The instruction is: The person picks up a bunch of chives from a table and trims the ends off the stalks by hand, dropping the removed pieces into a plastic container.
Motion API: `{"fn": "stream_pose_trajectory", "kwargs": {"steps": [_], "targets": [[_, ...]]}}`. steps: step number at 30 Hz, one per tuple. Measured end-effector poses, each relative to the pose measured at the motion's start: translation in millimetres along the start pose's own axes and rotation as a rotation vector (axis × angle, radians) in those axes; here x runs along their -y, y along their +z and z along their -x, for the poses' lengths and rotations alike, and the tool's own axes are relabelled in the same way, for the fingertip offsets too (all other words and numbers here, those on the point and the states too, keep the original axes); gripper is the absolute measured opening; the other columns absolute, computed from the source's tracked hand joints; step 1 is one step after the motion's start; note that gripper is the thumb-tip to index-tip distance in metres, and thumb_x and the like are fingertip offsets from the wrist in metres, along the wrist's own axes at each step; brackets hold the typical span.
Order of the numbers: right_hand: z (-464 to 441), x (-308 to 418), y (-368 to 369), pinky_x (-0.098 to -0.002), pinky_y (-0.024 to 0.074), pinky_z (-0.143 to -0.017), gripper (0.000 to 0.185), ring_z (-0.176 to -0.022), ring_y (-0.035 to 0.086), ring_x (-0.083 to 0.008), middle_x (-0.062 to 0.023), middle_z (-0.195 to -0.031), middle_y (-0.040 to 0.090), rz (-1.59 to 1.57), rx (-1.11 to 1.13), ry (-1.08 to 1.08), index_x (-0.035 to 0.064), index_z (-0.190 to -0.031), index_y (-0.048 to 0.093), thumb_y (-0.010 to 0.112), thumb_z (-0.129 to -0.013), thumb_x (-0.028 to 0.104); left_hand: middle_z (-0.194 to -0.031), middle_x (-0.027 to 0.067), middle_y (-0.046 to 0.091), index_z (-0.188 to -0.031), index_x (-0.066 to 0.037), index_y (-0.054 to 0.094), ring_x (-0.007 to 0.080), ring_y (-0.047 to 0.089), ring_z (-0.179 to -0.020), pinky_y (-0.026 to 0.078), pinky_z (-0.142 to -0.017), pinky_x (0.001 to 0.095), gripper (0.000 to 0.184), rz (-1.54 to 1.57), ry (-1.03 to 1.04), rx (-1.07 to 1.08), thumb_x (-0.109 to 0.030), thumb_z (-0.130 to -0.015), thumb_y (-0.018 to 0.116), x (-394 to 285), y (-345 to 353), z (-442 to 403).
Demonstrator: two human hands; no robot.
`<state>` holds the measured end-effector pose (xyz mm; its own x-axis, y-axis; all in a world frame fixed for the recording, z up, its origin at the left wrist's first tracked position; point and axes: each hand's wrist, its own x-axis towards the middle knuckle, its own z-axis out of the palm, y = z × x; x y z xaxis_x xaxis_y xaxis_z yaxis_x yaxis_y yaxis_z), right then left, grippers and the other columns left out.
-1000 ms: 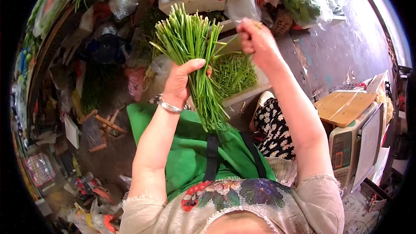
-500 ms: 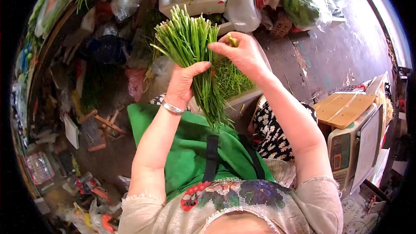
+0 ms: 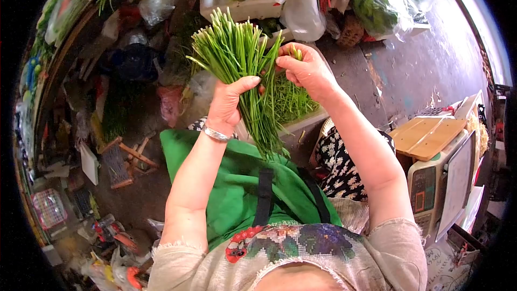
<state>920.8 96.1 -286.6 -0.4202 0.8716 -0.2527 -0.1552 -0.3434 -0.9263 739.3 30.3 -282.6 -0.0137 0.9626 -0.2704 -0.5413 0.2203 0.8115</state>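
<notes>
My left hand is wrapped round a thick bunch of green chives, thumb across the front. The pale cut ends point up and away, and the thin leaf tips hang over the green apron. At the right side of the bunch, my right hand pinches a stalk that leans away from the others. Short green bits stick out between its fingers. Below the hands is a white foam box with loose chives lying in it.
Another white foam box stands at the top, beside a plastic bag. Bagged leafy greens lie at the upper right. A scale with a wooden board stands at right. A small wooden stool is on the left floor.
My right hand has moved slightly right and down, drawing a stalk out from the side of the bunch. My left hand keeps its hold in nearly the same place.
</notes>
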Motion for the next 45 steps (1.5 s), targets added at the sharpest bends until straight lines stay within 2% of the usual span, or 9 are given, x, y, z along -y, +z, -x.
{"fn": "stream_pose_trajectory", "kwargs": {"steps": [6, 12, 19, 21, 26, 36, 37, 42, 45], "targets": [[2.3, 9.9, -5.3, -0.0166, 0.0282, -0.042, 0.017, -0.05, 0.042, -0.0021, 0.0019, -0.075, 0.06, -0.011, 0.056, 0.076, 0.0066, -0.097, 0.061, 0.066, -0.086, 0.019, -0.099, 0.0064, 0.064, -0.115, -0.003, 0.054, 0.0164, 0.064, -0.08, 0.056, -0.066, 0.0287, 0.045, 0.0, 0.008, 0.021, 0.005, -0.073, 0.068, -3.8, 3.7, 1.2], [3.3, 26.2, -9.2, -0.0156, 0.0289, -0.045, 0.014, -0.054, 0.041, -0.0001, 0.0064, -0.07, 0.055, -0.018, -0.204, -0.22, 0.0071, -0.092, 0.064, 0.069, -0.085, 0.018, -0.096, 0.0069, 0.066, -0.111, -0.003, 0.057, 0.0169, 0.064, -0.078, 0.055, -0.065, 0.0291, 0.04, -0.061, 0.021, -0.005, 0.007, -0.074, 0.067, 2.2, 4.1, 1.7], [-6.8, 7.7, -6.7, -0.0155, 0.0301, -0.047, 0.013, -0.056, 0.043, -0.0001, 0.0062, -0.07, 0.057, 0.207, -0.245, -0.268, 0.0072, -0.088, 0.066, 0.07, -0.084, 0.018, -0.1, 0.0059, 0.065, -0.111, -0.003, 0.058, 0.0163, 0.064, -0.083, 0.056, -0.068, 0.0301, 0.041, -0.248, 0.084, 0.048, 0.008, -0.073, 0.068, 15.5, 6.9, 3.2], [0.6, 21.8, -11.6, -0.0159, 0.0286, -0.044, 0.014, -0.056, 0.045, -0.001, 0.0044, -0.069, 0.058, -0.097, -0.197, -0.128, 0.0069, -0.092, 0.066, 0.069, -0.085, 0.018, -0.1, 0.006, 0.065, -0.112, -0.003, 0.058, 0.0164, 0.064, -0.084, 0.056, -0.068, 0.0302, 0.042, -0.189, 0.052, 0.035, 0.007, -0.073, 0.068, 12.1, 4.2, 2.0], [-8.9, 26.2, -52.1, -0.0157, 0.0267, -0.039, 0.017, -0.058, 0.047, -0.0046, -0.0003, -0.08, 0.055, -0.474, -0.104, -0.176, 0.0034, -0.097, 0.064, 0.064, -0.089, 0.019, -0.095, 0.0063, 0.064, -0.11, -0.004, 0.057, 0.0179, 0.064, -0.076, 0.057, -0.063, 0.031, 0.04, -0.064, -0.007, -0.05, 0.007, -0.073, 0.069, -1.2, -2.8, 1.3], [-8.2, 33.0, -44.2, -0.022, 0.0388, -0.053, 0.017, -0.063, 0.051, -0.009, 0.0008, -0.069, 0.054, -0.486, -0.244, -0.231, 0.0095, -0.09, 0.059, 0.054, -0.095, 0.025, -0.092, 0.0097, 0.066, -0.109, -0.001, 0.058, 0.0201, 0.064, -0.068, 0.056, -0.06, 0.0317, 0.035, -0.03, -0.021, -0.046, 0.003, -0.075, 0.067, -11.6, -12.3, 1.0], [-10.7, 28.0, -43.9, -0.0217, 0.0388, -0.053, 0.017, -0.062, 0.051, -0.0083, 0.0013, -0.069, 0.054, -0.295, -0.262, -0.285, 0.0096, -0.089, 0.059, 0.054, -0.096, 0.025, -0.092, 0.0099, 0.066, -0.109, -0.001, 0.058, 0.0198, 0.064, -0.068, 0.057, -0.06, 0.0319, 0.036, -0.006, -0.015, -0.029, 0.003, -0.075, 0.067, -10.1, -9.0, 1.7], [0.4, 32.7, -19.4, -0.0173, 0.0224, -0.043, 0.02, -0.05, 0.033, -0.0002, 0.0082, -0.067, 0.046, 0.051, -0.232, -0.178, 0.0088, -0.093, 0.061, 0.066, -0.088, 0.028, -0.096, 0.0109, 0.065, -0.113, -0.002, 0.056, 0.0189, 0.065, -0.076, 0.058, -0.065, 0.0308, 0.04, -0.004, -0.065, 0.061, 0.006, -0.075, 0.067, -7.1, -4.8, 4.3], [1.6, 26.3, -13.2, -0.0173, 0.022, -0.042, 0.019, -0.048, 0.033, 0.0003, 0.0094, -0.066, 0.048, -0.08, -0.05, 0.002, 0.0094, -0.091, 0.062, 0.073, -0.082, 0.023, -0.097, 0.0091, 0.066, -0.115, -0.002, 0.055, 0.0182, 0.066, -0.075, 0.058, -0.064, 0.0299, 0.043, -0.033, -0.022, 0.049, 0.006, -0.075, 0.066, -3.4, 3.1, 6.4]]}}
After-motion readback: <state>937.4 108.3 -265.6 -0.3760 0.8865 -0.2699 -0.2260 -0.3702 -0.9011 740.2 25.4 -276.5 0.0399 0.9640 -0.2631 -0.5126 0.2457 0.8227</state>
